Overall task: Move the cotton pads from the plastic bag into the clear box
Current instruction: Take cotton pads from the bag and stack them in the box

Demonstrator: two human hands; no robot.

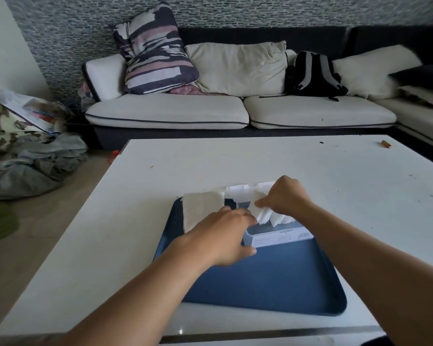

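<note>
White tabletop (pixel 235 166) fills the middle of the frame, with a pale sofa (pixel 235 111) across the top and a blue tray (pixel 260 283) at lower centre in front of you. On the tray's far half stands the clear box (pixel 278 236), just right of centre. Your right hand (pixel 285 196) hovers above the box's far edge, fingers curled down and pinching a fanned stack of white cotton pads (pixel 265 216) that hangs below the fingertips into the box's open top. Your left hand (pixel 223 236) comes in from the lower left, its fingers stretched toward the same stack and touching its left side, thumb down by the near left corner of the box; whether it actually grips the pads you cannot tell. Behind your right hand, crumpled white plastic bag (pixel 243 191) lies at the tray's far rim. A cream cloth (pixel 200 208) rests on the tray's far left corner, beside your left hand.
</note>
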